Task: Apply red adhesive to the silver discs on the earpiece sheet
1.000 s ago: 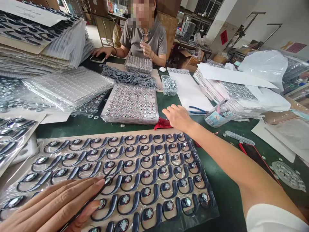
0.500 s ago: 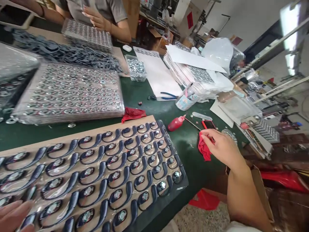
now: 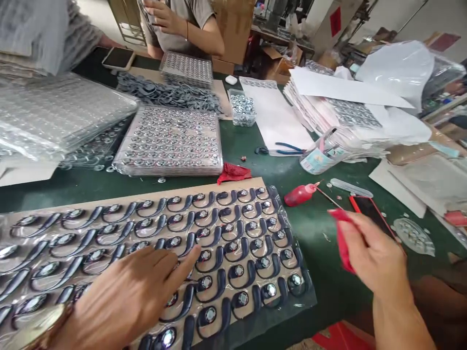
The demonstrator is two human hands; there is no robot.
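My right hand [image 3: 377, 248] is closed around a red cloth [image 3: 343, 238], raised over the table's right side. My left hand [image 3: 134, 287] lies palm down over a sheet of dark hook-shaped pieces [image 3: 219, 257], one digit stretched toward the right; its other fingers are partly hidden. Each piece has a round, shiny stone-like centre, and they sit in rows under clear plastic on a cardboard backing. Left of my right hand lies a red squeeze bottle [image 3: 301, 194] with a thin tip. A thin stick [image 3: 330, 198] lies beside it.
Beyond the sheet are stacked trays of round parts [image 3: 168, 141], a second red cloth [image 3: 233, 172], a tub of metal bits [image 3: 242, 107] and pliers [image 3: 290, 148]. A clear jar [image 3: 317, 158] and a red-edged phone [image 3: 372, 214] stand right. Opposite sits a person [image 3: 182, 24].
My right hand has lifted the red cloth from the table. My left hand has moved in from the lower left corner over the sheet. The view has swung left.
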